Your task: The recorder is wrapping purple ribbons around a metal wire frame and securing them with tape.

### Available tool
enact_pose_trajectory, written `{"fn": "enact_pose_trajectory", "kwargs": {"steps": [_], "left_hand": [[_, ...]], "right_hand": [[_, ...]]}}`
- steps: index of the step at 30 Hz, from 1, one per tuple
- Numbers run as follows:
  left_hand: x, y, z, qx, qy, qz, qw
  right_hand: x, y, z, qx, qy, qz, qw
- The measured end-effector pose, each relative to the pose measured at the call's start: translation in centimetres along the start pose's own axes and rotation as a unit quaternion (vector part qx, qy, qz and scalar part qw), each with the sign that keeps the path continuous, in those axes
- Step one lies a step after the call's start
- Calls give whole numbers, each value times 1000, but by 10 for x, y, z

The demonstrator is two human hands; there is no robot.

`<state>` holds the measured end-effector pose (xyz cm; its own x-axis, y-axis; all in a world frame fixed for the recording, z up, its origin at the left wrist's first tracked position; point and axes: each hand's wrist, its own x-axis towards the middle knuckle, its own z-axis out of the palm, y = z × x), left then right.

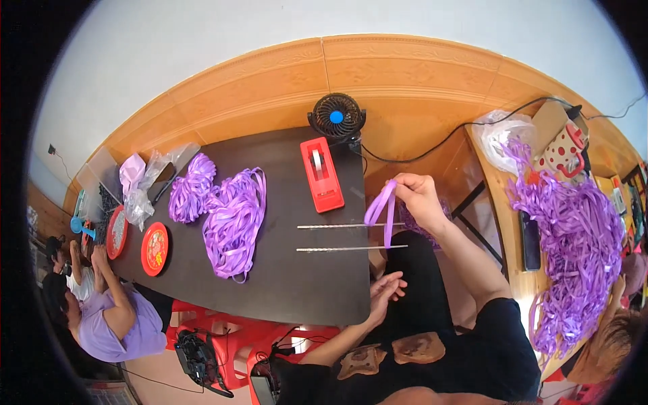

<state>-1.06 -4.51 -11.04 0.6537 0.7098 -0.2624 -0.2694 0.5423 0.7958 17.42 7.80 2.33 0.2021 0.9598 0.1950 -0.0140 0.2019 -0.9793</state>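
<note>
My right hand (pixel 417 196) is raised beyond the table's right edge, its thumb and fingers pinched on a looped purple ribbon (pixel 389 216). The loop hangs down by two thin metal rods (pixel 331 250), which lie on the dark table (pixel 290 290) and stick out past its edge. Whether the ribbon touches the rods I cannot tell. Low over my lap, beside the table corner, my left hand (pixel 386 295) has its fingers stretched out and holds nothing visible. Two heaps of purple ribbon (pixel 233 223) lie on the table to the left.
A red tape dispenser (pixel 322 174) and a small black fan (pixel 336 118) stand at the back right. Red bowls (pixel 155 250) sit at the left, near people working. On the right-hand table are a large ribbon pile (pixel 580 236), a phone (pixel 530 241) and a spotted mug (pixel 561 150).
</note>
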Motion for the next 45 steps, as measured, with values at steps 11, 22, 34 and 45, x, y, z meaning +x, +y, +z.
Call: {"fn": "enact_pose_trajectory", "kwargs": {"steps": [11, 22, 34, 45], "left_hand": [[66, 30, 22, 13, 171, 164, 972], [84, 21, 40, 59, 261, 254, 929], [86, 32, 38, 44, 245, 297, 922], [98, 45, 43, 96, 261, 370, 886]], "right_hand": [[18, 81, -6, 118, -25, 155, 981], [21, 61, -3, 226, 68, 142, 961], [16, 93, -7, 184, 46, 204, 961], [-56, 128, 5, 276, 8, 380, 883]]}}
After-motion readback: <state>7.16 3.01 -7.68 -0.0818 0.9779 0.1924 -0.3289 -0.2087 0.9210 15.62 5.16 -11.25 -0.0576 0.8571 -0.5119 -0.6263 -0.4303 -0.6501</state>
